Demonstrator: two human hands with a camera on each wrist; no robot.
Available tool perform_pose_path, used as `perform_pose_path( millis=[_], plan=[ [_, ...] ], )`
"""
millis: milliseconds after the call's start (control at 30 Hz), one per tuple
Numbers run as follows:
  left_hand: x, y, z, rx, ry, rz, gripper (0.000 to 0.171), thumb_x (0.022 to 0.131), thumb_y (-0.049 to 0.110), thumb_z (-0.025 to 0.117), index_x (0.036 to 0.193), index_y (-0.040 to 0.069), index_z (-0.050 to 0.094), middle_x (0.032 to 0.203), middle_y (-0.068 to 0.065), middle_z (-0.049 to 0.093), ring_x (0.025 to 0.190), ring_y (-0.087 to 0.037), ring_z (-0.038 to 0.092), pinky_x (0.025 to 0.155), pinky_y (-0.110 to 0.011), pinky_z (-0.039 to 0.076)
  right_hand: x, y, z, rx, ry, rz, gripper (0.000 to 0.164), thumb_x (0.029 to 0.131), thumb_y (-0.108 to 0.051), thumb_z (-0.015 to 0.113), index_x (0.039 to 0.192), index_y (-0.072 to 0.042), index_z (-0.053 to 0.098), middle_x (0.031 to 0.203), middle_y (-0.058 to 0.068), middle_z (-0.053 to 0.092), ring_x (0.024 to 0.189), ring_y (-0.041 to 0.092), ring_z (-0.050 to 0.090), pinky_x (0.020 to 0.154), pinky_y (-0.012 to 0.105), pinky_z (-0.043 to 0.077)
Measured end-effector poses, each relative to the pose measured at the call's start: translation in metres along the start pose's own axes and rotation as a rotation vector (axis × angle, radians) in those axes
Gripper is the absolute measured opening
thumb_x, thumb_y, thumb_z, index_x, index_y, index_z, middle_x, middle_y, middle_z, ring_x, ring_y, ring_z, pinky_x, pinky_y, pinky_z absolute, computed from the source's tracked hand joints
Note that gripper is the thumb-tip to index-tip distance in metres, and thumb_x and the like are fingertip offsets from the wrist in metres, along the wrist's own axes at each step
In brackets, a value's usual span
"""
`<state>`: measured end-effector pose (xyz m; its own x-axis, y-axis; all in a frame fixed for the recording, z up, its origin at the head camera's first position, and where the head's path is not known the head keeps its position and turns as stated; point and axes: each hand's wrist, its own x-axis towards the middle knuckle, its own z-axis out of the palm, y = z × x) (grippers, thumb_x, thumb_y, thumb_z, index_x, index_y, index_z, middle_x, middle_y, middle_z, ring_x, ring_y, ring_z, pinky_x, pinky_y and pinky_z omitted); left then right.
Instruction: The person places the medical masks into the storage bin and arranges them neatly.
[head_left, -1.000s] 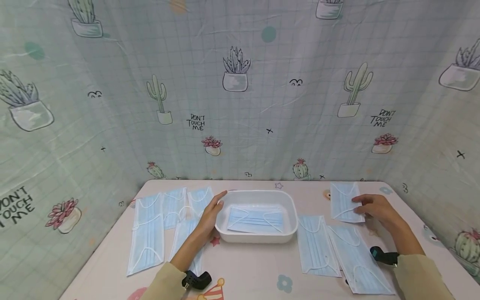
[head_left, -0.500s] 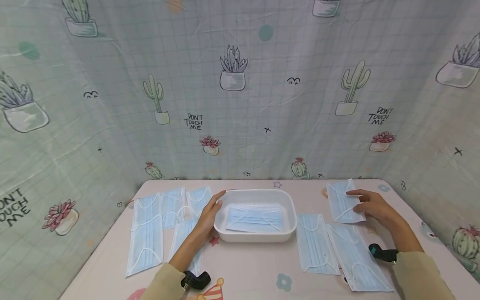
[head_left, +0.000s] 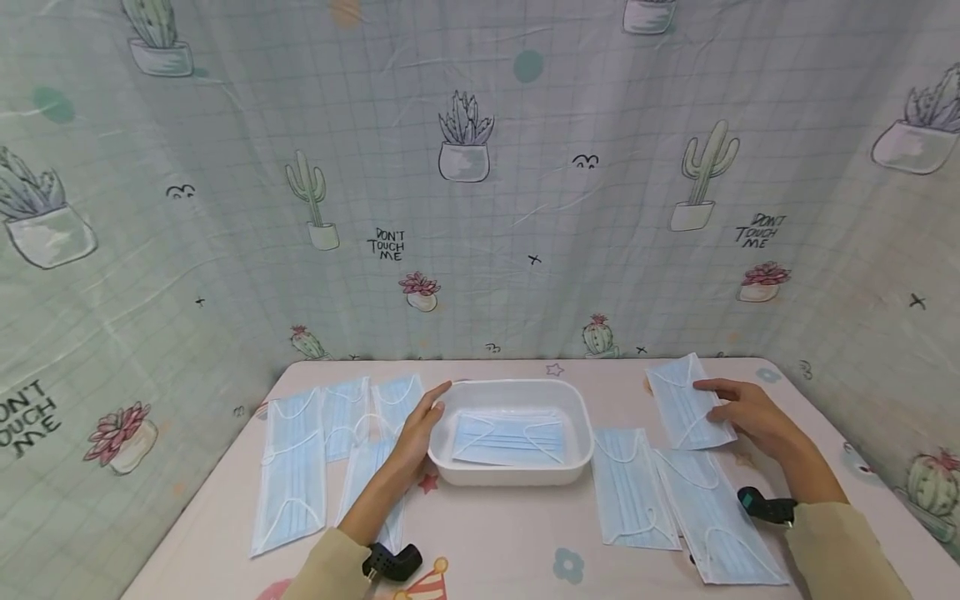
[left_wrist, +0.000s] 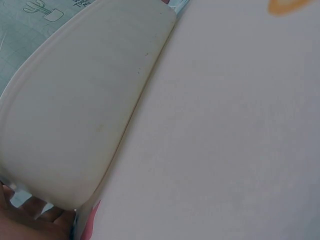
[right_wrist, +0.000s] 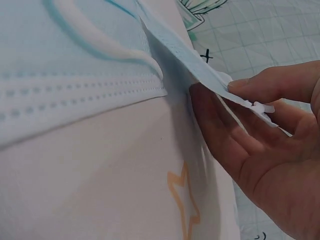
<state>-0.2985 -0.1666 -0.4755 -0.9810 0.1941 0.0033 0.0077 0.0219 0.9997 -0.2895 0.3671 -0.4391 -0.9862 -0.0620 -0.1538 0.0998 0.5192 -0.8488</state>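
Observation:
In the head view, my left hand [head_left: 412, 433] holds the left side of a white plastic tub [head_left: 517, 476], thumb at the rim and fingers along the outer wall. Its fingers [left_wrist: 37, 220] show at the tub's corner in the left wrist view. A blue pleated face mask [head_left: 506, 438] with white ear loops lies inside the tub. At the right, my right hand [head_left: 753, 415] pinches another face mask [head_left: 686, 404] by its right edge, thumb on one face and fingers behind. That mask [right_wrist: 200, 70] is tilted, partly lifted off the table, in the right wrist view.
More face masks lie flat on the pink patterned table: two overlapping masks [head_left: 637, 492] right of the tub and several [head_left: 292, 475] on the left, some under my left forearm. A curtain printed with cacti [head_left: 480, 250] hangs behind the table and along both sides.
My right hand has drawn up the mask, which now tilts with its far edge raised and turned slightly. My left hand stays at the tub. The head view has shifted a little.

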Motion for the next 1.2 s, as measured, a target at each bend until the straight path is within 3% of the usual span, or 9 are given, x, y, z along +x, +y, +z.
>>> perform_pose_path(
  millis=[233,500,867,1200],
  plan=[
    [0.000,0.003,0.000,-0.003,0.001,0.010,0.047,0.113,0.028,0.036,0.160,0.025,0.037,0.164,-0.010,0.036,0.152,-0.034,0.032,0.126,-0.057,0.022,0.000,-0.006,-0.003,0.048,0.013,-0.028,0.068,0.092,0.003,0.058,0.154,0.011,0.031,0.165,0.039,0.012,0.147,0.061,0.018,0.113,0.078,0.023],
    [0.001,0.001,0.000,-0.011,-0.001,0.007,0.047,0.113,0.028,0.036,0.160,0.025,0.037,0.164,-0.011,0.037,0.151,-0.035,0.034,0.125,-0.057,0.024,-0.001,-0.008,-0.003,0.033,0.038,-0.078,0.066,0.093,0.005,0.058,0.153,0.013,0.032,0.164,0.040,0.013,0.145,0.061,0.022,0.114,0.073,0.028],
    [0.001,-0.002,0.001,-0.014,-0.004,0.000,0.046,0.113,0.029,0.037,0.159,0.028,0.038,0.165,-0.011,0.036,0.152,-0.035,0.034,0.125,-0.059,0.025,-0.004,-0.016,-0.007,0.074,0.042,-0.080,0.069,0.090,0.008,0.057,0.153,0.014,0.030,0.165,0.039,0.010,0.148,0.061,0.015,0.115,0.075,0.021],
    [0.001,-0.002,0.002,-0.017,-0.003,0.000,0.047,0.113,0.028,0.036,0.160,0.027,0.037,0.164,-0.012,0.036,0.151,-0.035,0.035,0.124,-0.057,0.026,-0.004,-0.020,-0.010,0.046,0.053,-0.079,0.068,0.091,0.007,0.058,0.154,0.013,0.032,0.165,0.039,0.013,0.147,0.059,0.022,0.116,0.071,0.026]
  ],
)
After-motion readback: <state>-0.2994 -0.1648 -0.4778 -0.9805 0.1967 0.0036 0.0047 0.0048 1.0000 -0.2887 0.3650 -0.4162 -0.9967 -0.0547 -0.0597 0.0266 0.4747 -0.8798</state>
